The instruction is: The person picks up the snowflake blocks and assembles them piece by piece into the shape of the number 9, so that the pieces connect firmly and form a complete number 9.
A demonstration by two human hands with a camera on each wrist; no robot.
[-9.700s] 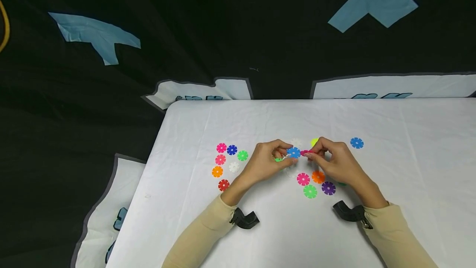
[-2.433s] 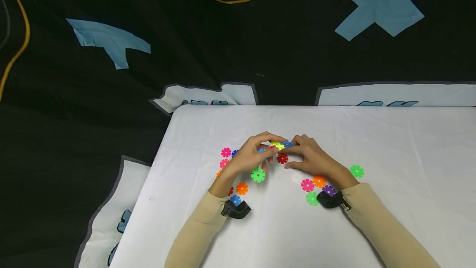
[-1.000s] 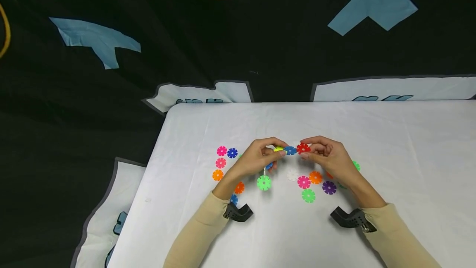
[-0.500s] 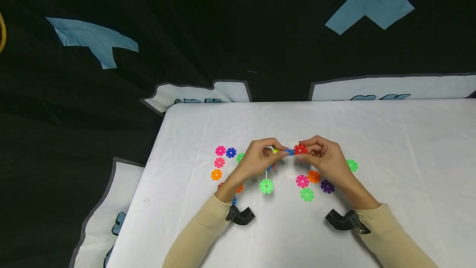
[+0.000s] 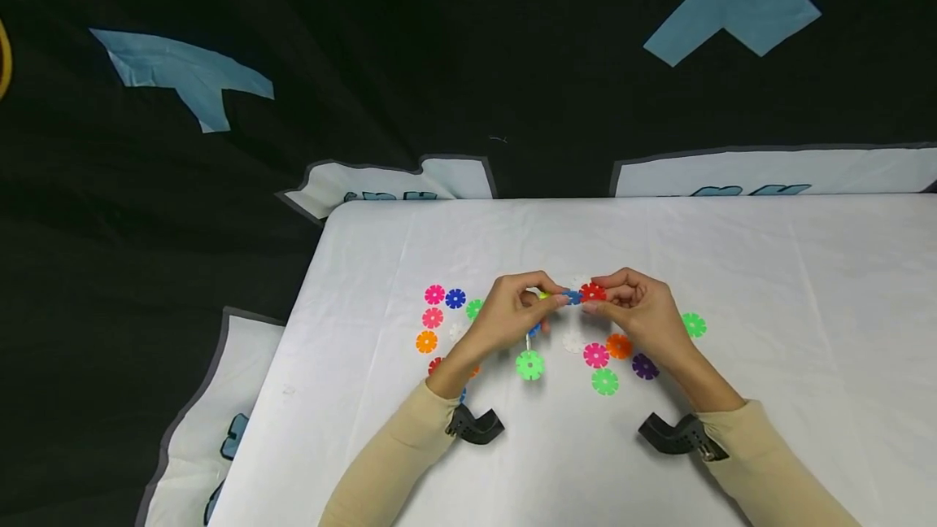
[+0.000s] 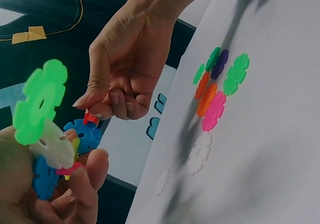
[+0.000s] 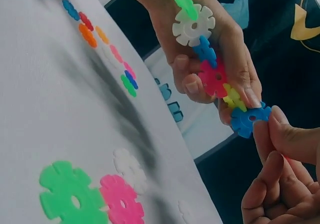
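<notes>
My left hand (image 5: 515, 311) pinches a chain of interlocking snowflake discs, raised above the table. In the right wrist view the chain runs from a green disc (image 7: 182, 0) through a white disc (image 7: 194, 25), a blue disc (image 7: 204, 51), a pink disc (image 7: 214, 78) and a yellow disc (image 7: 233, 97) to an end blue disc (image 7: 245, 122). Its green end hangs below the left hand in the head view. My right hand (image 5: 640, 315) pinches a red disc (image 5: 593, 292) edge-on against the end blue disc. Fingers hide most of the red disc in the left wrist view.
Loose discs lie on the white-covered table (image 5: 571, 462). One group, with a dark blue disc (image 5: 455, 298), lies left of the left hand. Another, with a purple disc (image 5: 645, 366), lies in front of the right hand. A black patterned cloth (image 5: 381, 88) stands behind.
Pink, yellow and a second blue disc have joined the chain since the earliest frame. The right hand has taken the red disc and brought it to the end blue one. The last half second shows little movement.
</notes>
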